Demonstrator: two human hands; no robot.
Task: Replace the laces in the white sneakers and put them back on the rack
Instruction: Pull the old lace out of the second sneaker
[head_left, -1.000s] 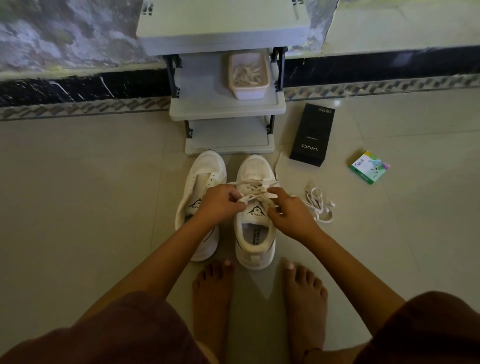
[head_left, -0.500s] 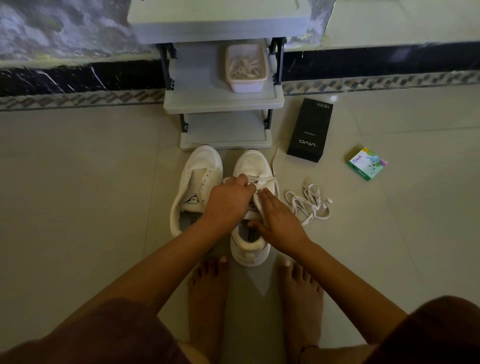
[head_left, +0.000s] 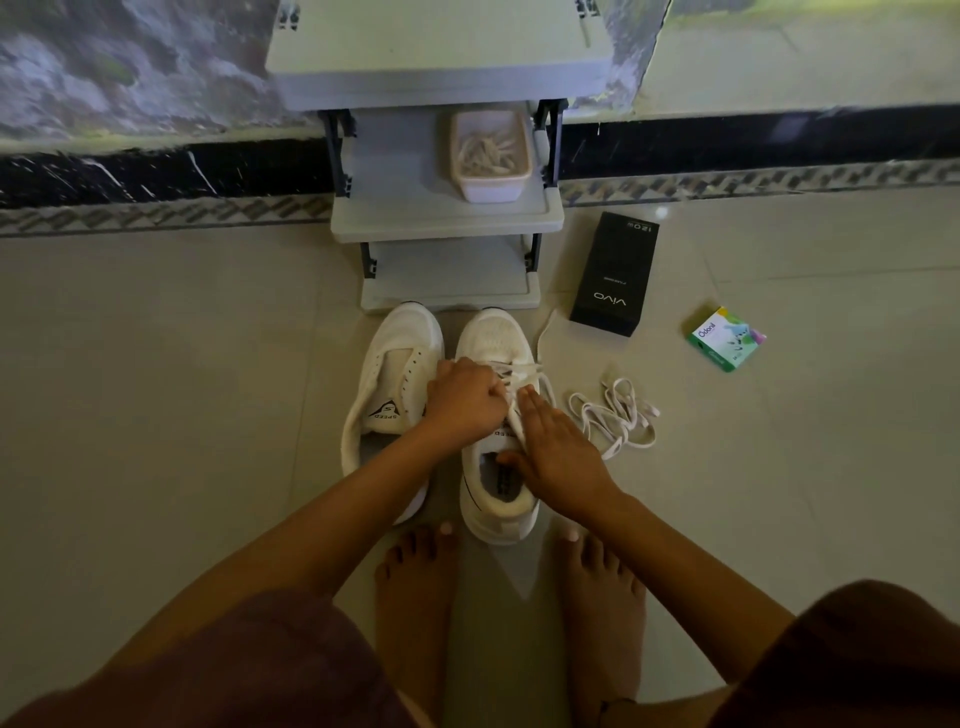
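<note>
Tiled floor carries two white mesh sneakers (head_left: 496, 415), toes toward grey plastic rack (head_left: 447, 223); my left hand (head_left: 465, 400) fists the cream lace (head_left: 519, 371), right hand (head_left: 558, 452) flat, empty, nearer the heel

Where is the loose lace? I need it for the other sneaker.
In the head view, the loose lace lies coiled on the floor right of the right sneaker, below the black box.
</note>
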